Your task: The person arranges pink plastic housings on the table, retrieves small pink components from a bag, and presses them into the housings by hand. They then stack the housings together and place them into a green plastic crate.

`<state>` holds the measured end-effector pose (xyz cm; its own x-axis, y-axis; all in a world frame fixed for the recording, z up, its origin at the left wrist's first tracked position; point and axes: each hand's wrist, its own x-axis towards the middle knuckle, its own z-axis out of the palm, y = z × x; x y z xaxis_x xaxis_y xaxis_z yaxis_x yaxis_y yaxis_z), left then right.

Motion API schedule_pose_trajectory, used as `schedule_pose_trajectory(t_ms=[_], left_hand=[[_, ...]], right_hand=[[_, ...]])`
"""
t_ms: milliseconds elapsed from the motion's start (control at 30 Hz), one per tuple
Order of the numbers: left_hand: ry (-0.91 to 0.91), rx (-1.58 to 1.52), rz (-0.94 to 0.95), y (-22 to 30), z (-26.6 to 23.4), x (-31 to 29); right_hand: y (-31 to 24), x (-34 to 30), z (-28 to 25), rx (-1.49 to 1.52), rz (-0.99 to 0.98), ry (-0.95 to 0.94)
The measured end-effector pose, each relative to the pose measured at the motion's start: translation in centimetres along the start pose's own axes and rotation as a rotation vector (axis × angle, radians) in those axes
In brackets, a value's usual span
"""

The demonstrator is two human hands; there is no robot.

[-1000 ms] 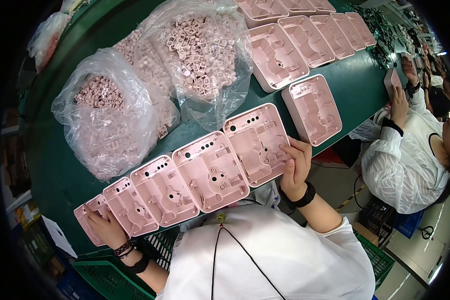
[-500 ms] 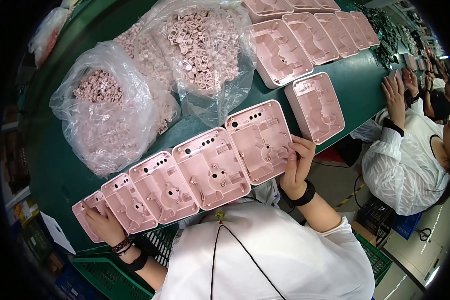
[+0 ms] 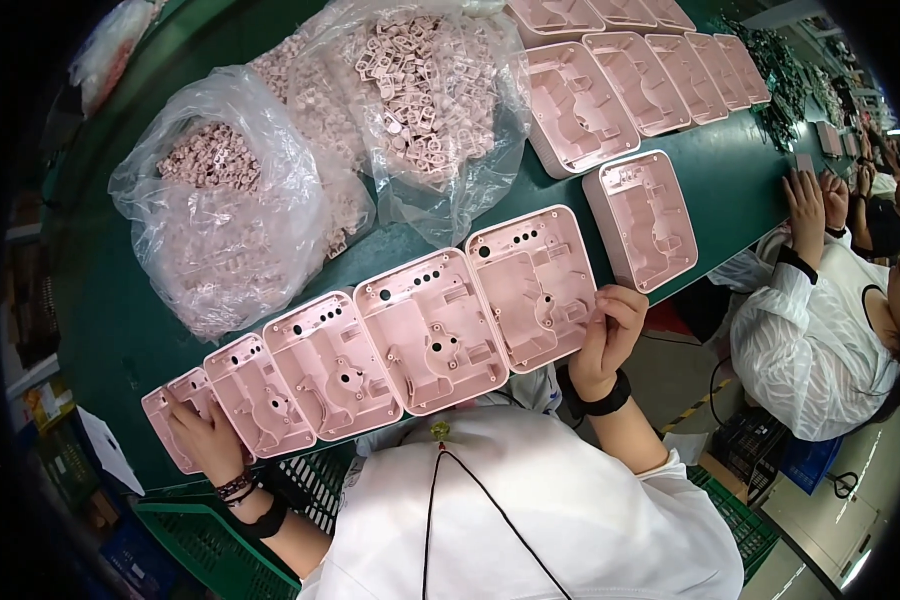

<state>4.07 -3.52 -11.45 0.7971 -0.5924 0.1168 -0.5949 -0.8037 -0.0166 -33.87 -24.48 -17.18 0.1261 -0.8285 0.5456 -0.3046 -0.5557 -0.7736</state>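
Note:
A row of several open pink plastic housings, with moulded ribs and round holes, lies side by side along the near edge of the green table. My left hand (image 3: 206, 441) is at the leftmost housing (image 3: 185, 388), its fingers reaching over the rim into it. At the other end, my right hand (image 3: 612, 338) grips the right wall of the rightmost housing (image 3: 517, 290), fingers bent at the rim. Between them sit more housings, including a large one (image 3: 415, 330). A separate pink housing (image 3: 650, 220) stands just beyond my right hand.
Clear bags of small pink parts (image 3: 210, 220) (image 3: 425, 110) occupy the back left. More pink housings (image 3: 582, 105) stand in rows at the back right, near dark tangled parts (image 3: 770, 85). A co-worker (image 3: 805, 330) sits at right. Green crates (image 3: 210, 545) are below the table edge.
My right hand has slid slightly outward and down along the end housing's right wall. My left hand stays at the leftmost housing. The whole view has shifted a little.

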Motion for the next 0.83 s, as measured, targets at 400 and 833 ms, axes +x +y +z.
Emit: schedule_pose_trajectory(t_ms=[400,833], left_hand=[[-0.156,-0.417,0.528,16.5,-15.7,8.9],[-0.173,0.029,0.737,19.1,4.1,22.1]], right_hand=[[0.7,0.1,-0.7,-0.099,-0.038,-0.008],[-7.0,6.5,-5.9,0.25,-0.14,-0.167]])
